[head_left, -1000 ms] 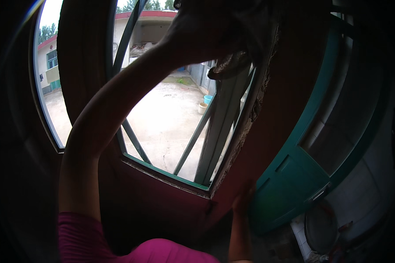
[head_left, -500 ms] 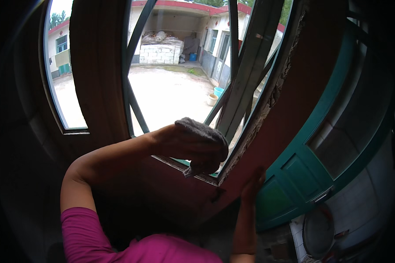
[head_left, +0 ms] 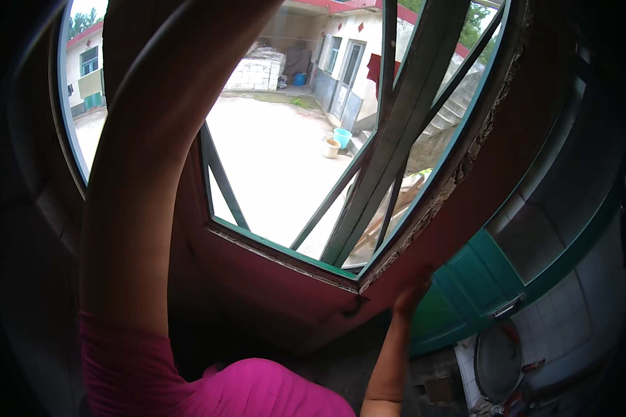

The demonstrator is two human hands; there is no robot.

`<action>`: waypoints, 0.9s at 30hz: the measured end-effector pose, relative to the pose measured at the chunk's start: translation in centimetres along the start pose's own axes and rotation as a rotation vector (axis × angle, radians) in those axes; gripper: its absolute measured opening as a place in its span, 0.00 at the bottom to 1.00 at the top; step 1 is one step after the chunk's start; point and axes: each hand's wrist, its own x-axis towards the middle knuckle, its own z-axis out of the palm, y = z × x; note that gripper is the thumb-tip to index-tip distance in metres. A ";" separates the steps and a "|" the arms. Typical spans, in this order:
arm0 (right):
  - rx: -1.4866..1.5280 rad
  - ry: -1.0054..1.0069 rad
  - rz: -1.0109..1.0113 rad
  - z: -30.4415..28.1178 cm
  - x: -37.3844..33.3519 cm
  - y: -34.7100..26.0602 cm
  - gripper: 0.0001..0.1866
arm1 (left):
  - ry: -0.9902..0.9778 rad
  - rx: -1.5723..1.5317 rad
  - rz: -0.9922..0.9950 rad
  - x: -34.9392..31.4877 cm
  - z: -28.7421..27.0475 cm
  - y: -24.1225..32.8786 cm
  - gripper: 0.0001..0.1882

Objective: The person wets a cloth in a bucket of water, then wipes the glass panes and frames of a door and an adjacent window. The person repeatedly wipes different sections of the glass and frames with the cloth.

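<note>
My left arm, in a magenta sleeve [head_left: 129, 361], reaches up across the window's left side. Its forearm leaves the view at the top edge, so the left hand and the grey cloth it held are out of sight. The window [head_left: 285, 254] has a green frame, crossing diagonal bars and dark uprights. My right hand [head_left: 413, 292] rests against the edge of the dark red surface [head_left: 285, 288] below and right of the window. Its fingers point upward and look stretched out in the dim light, with nothing seen in them.
A green panelled door [head_left: 473, 271] with a glass pane stands at right. Below it, a round dark pan-like object [head_left: 499, 368] lies by white tiles [head_left: 563, 333]. Rough, chipped plaster [head_left: 459, 174] edges the window. Outside are a yard, a blue bucket [head_left: 342, 137] and a beige bucket [head_left: 331, 147].
My left arm has swung from the window's lower part up past the top edge, and the grey cloth has left the view. My right hand stays by the red surface. The view has shifted slightly.
</note>
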 end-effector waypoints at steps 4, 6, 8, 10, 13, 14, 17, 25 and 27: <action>0.142 -0.019 0.166 -0.6 0.6 -3.3 0.36 | -0.199 -0.241 -0.172 -16.7 -6.0 16.1 0.16; 0.238 0.016 0.239 0.9 1.3 -3.7 0.38 | -0.532 -0.373 -0.092 -23.4 -13.7 22.8 0.22; 0.261 -0.050 0.200 1.0 2.2 -2.8 0.39 | -0.695 -0.409 0.325 -31.6 -17.2 23.9 0.22; 0.255 -0.118 0.145 1.2 2.6 -2.4 0.39 | -1.053 -0.719 0.297 -31.9 -19.0 22.8 0.23; 0.268 -0.087 0.156 1.7 2.6 -2.9 0.40 | -0.895 -0.998 -0.104 -29.2 -17.1 17.5 0.20; 0.262 -0.054 0.141 1.7 2.9 -2.8 0.40 | -0.667 -1.001 -0.180 -28.9 -15.4 15.6 0.18; 0.257 -0.093 0.204 0.8 3.1 -4.0 0.40 | -0.251 -0.972 -0.493 -18.0 -10.9 6.3 0.19; 0.195 -0.049 0.141 1.3 2.7 -1.3 0.40 | 0.000 0.285 -0.146 -7.4 -10.6 -7.9 0.17; 0.115 -0.011 0.107 0.3 2.3 -1.2 0.40 | -0.053 0.214 -0.266 -13.2 -10.4 -2.6 0.18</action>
